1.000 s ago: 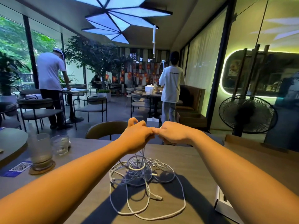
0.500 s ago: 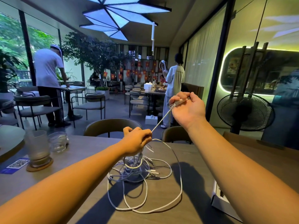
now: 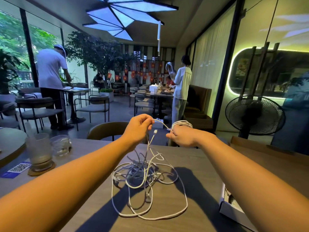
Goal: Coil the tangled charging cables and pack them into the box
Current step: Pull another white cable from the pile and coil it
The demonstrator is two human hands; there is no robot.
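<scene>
Café chairs (image 3: 98, 104) and people (image 3: 50, 69) fill the room beyond the grey table (image 3: 200, 161), where the tangled cables (image 3: 147, 178) lie mid-table and the box (image 3: 229, 210) sits at its right edge. Since a moment ago the right hand (image 3: 183, 137) has gathered loops round its fingers, its grip pinching the strand the left hand (image 3: 138, 128) also pinches: coiling has begun.

Box (image 3: 224, 209) mostly behind right forearm (image 3: 250, 173)

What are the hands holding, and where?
A white cable. The left hand pinches a stretch rising from the pile; the right hand pinches it further along, with loops wound round it.
</scene>
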